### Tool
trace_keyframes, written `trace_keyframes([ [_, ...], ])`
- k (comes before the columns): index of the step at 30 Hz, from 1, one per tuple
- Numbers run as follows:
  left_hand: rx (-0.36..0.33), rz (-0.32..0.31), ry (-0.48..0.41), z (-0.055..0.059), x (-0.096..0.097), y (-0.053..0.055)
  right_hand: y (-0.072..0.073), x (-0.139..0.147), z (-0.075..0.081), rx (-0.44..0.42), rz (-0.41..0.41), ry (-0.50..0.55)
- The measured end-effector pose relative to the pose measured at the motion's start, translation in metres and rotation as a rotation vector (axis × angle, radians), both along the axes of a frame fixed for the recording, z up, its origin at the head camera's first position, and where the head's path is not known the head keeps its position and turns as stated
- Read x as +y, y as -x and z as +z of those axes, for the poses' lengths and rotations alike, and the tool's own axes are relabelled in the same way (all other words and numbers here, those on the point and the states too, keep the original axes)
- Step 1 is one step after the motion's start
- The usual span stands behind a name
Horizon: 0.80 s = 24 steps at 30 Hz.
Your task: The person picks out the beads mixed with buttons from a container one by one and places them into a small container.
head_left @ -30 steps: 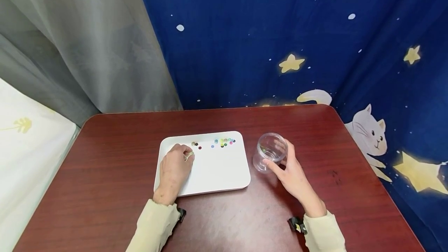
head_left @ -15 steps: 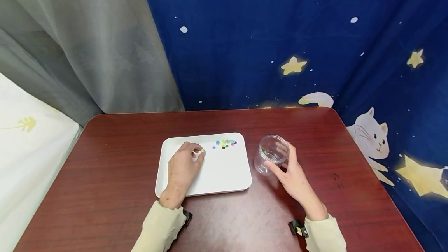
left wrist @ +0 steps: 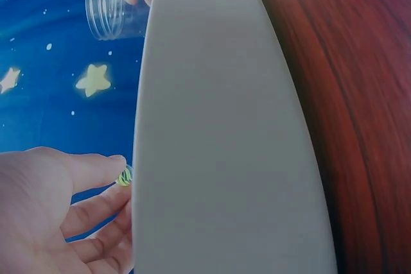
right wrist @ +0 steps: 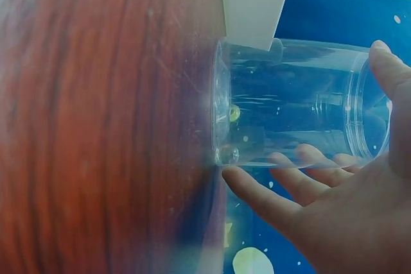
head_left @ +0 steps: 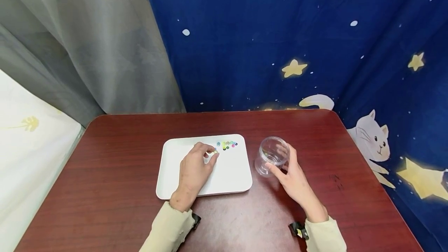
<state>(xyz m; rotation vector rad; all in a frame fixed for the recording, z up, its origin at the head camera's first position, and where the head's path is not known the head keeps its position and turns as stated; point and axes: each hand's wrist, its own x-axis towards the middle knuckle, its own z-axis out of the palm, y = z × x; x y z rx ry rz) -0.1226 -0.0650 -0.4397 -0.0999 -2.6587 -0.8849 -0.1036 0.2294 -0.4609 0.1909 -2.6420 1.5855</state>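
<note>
Beside tray edge [head_left: 248,166], jar [head_left: 268,157] (narrow gap)

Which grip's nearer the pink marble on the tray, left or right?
Left. The left grip pinches a striped marble over the tray, left of the pink marble; the right grip is beyond the tray's right edge, holding the jar.
</note>
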Motion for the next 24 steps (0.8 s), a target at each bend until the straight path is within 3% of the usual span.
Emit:
trace_keyframes([
  [24, 0.049, -0.089, -0.014, 0.003, 0.030, -0.005, -0.001, 0.000, -0.004, 0.031, -0.010, -0.036],
])
